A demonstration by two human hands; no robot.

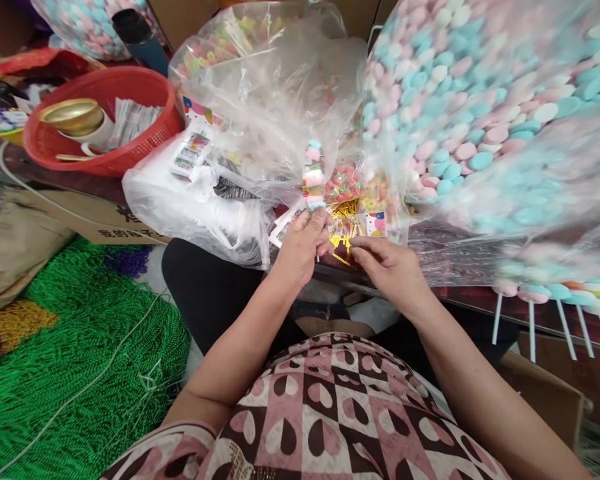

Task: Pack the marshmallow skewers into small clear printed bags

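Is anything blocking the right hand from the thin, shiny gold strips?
Nothing visible does. The right hand has its fingertips at the right edge of the thin, shiny gold strips. The left hand, holding the multicoloured stacked-candy stick, is on their left, not between.

Single view from the head, forward and downward, close.

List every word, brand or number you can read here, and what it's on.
"我的格子": lower line on the cardboard box at left; the rest, and the larger character above, I can't make out.
Too small or blurred: any print on the card in the white bag, and the card beside the left hand.
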